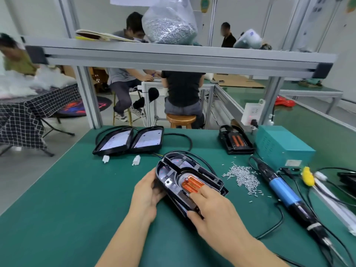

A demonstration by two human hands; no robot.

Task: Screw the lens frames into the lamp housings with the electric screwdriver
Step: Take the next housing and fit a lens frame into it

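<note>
A black lamp housing (174,170) with a black lens frame and an orange lens (189,183) in it lies tilted in the middle of the green table. My left hand (147,191) grips its left edge. My right hand (211,207) holds the near end, with the fingers over the orange lens and the thumb under the frame. The electric screwdriver (285,189), blue and black, lies untouched on the table to the right. A pile of small silver screws (243,175) lies between the housing and the screwdriver.
Two more housings (129,140) with cables lie at the back left, with two white connectors (106,158) in front. A black part with orange lenses (236,141) and a teal power box (281,147) stand at the back right. People sit beyond the bench frame.
</note>
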